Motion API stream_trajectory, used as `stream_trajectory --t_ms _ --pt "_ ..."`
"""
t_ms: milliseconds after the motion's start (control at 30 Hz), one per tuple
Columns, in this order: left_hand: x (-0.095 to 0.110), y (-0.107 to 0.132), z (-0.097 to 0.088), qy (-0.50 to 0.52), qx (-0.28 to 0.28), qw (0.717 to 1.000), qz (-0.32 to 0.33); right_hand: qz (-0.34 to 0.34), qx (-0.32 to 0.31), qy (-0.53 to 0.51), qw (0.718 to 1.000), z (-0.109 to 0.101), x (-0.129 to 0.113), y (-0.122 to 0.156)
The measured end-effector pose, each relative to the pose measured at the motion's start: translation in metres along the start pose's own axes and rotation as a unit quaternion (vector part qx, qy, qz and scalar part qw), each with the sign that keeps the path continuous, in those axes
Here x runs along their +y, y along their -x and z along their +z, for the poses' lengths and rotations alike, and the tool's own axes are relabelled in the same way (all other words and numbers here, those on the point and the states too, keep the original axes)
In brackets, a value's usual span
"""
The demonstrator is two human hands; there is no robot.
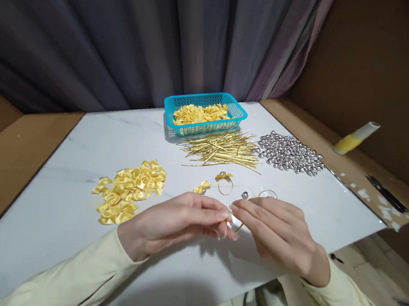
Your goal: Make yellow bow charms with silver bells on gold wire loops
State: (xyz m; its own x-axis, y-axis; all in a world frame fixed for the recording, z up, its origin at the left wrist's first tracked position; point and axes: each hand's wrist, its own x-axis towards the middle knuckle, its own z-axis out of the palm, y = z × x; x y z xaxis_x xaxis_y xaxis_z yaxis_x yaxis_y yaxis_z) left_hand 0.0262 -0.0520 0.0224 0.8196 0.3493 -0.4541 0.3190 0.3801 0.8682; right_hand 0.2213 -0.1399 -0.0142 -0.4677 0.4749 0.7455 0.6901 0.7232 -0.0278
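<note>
My left hand [182,219] is closed in a pinch over the middle of the table, and what lies between its fingertips is too small to make out. Close beside it, my right hand [280,230] has its fingers bent around a gold twist tie [239,227], mostly hidden under the palm. Just beyond the hands lie a yellow satin bow [201,187], another bow joined to a gold ring [225,186], and a silver heart bead [244,195]. Another gold loop [268,193] shows behind my right knuckles.
Yellow bows [131,187] lie heaped at left. Further back, a blue basket [204,96] holds more yellow pieces, with a pile of gold ties [222,148] before it. Silver beads [290,153] spread at right, near a yellow-and-white tube [356,138] and a black pen-like tool [387,193].
</note>
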Motion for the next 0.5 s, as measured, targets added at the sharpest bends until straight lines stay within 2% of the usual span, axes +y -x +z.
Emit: stream_trajectory --t_ms 67,100,200,267,367,500 --pt "0.002 -0.002 -0.009 -0.101 0.042 0.994 0.025 0.010 0.012 -0.001 1.000 0.003 0.005 0.000" --pt "0.003 -0.004 -0.015 -0.155 0.090 0.983 0.044 0.019 0.015 -0.006 1.000 0.004 0.007 0.000" --pt "-0.004 -0.009 -0.029 -0.288 0.228 0.925 0.100 0.046 0.012 -0.017 0.999 0.002 0.017 0.000" --pt "-0.012 -0.013 -0.034 -0.357 0.278 0.884 0.118 0.057 -0.005 -0.018 0.998 -0.001 0.023 -0.001" --pt "-0.025 -0.019 -0.038 -0.422 0.303 0.846 0.120 0.072 -0.038 -0.033 0.996 -0.005 0.035 -0.003" --pt "-0.031 -0.025 -0.043 -0.452 0.287 0.837 0.115 0.154 -0.117 -0.140 0.971 -0.003 0.053 -0.005"
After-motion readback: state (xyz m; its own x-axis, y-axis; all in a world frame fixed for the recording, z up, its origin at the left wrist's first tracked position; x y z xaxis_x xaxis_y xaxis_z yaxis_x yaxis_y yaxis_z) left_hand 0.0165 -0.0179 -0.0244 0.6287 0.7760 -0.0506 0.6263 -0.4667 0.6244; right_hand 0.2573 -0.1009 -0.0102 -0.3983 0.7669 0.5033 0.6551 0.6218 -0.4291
